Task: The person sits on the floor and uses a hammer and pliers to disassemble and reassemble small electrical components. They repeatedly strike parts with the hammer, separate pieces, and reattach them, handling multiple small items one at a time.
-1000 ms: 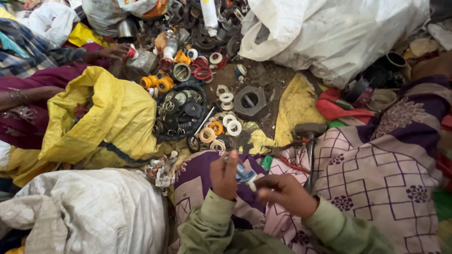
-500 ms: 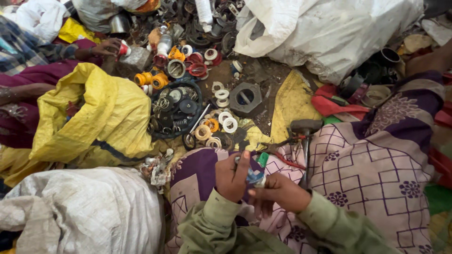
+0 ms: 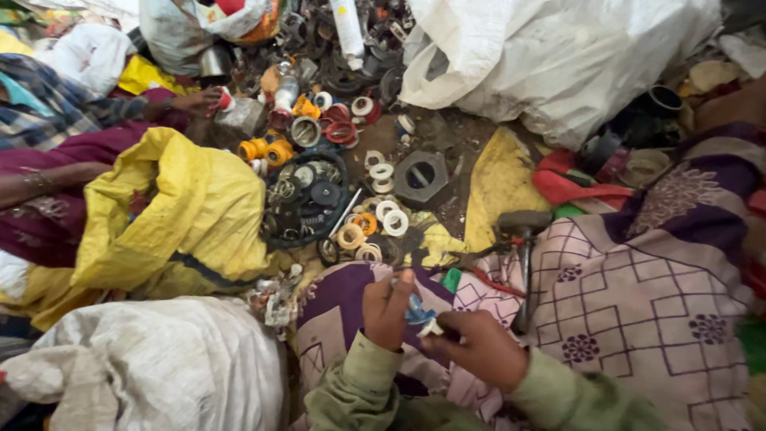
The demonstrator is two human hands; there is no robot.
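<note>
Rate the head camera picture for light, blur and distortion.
Head view: soft, even light without hard shadows or glare; slight blur on the left hand, right hand and the small blue piece between them; wide-angle bending at the edges; the white sack looks bright but not washed out.

A scrap-sorting yard floor: plastic rings [image 3: 381,217] heaped beside the big hexagonal nut [image 3: 421,176], white sacks [image 3: 558,56] behind it.

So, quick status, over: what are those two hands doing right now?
Left hand and right hand together pinch a small blue-and-white piece. Hammer lies beside them. Nothing between.
</note>
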